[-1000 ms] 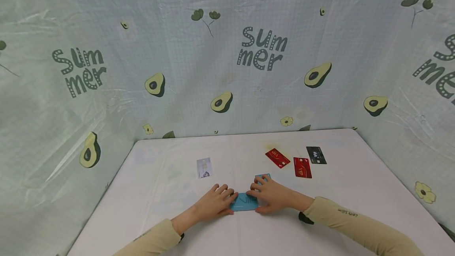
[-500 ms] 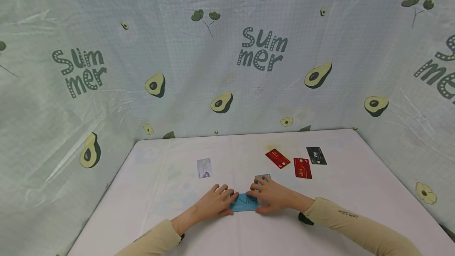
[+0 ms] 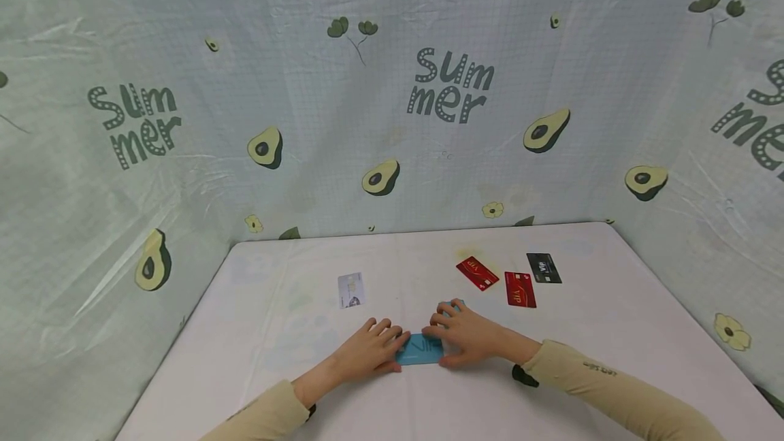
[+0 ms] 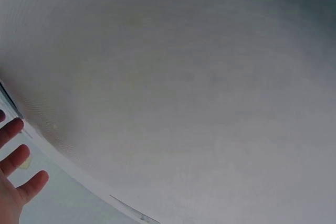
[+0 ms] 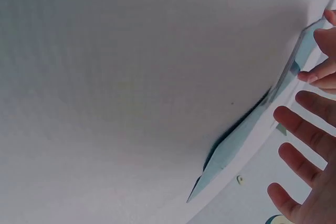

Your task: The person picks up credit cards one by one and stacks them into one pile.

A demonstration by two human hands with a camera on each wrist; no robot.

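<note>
A pale cloth backdrop [image 3: 331, 94] printed with avocados and "summer" lettering fills the upper frame and both sides; below it extends a white counter [image 3: 294, 352]. The right sleeve [image 3: 612, 383], beige, slants in from the lower right, its forearm nearly level at the wrist; the left sleeve [image 3: 263, 414] rises from the lower edge, left of centre. The right hand [image 3: 468, 339], palm down and slightly arched, has its fingers spread and pointing left; the left hand [image 3: 367, 354], likewise spread, points to the upper right. Thumb and index finger of each touch opposite ends of a blue card [image 3: 419, 351], low at centre, and neither hand is closed round it. Both wrist views show the fingers extended and well separated. Around them: a silver card [image 3: 352, 290] left of centre; two red cards [image 3: 478, 273] and a black card [image 3: 544, 268] right of centre; a second blue card [image 3: 451, 306], mostly hidden beneath the right fingertips.
</note>
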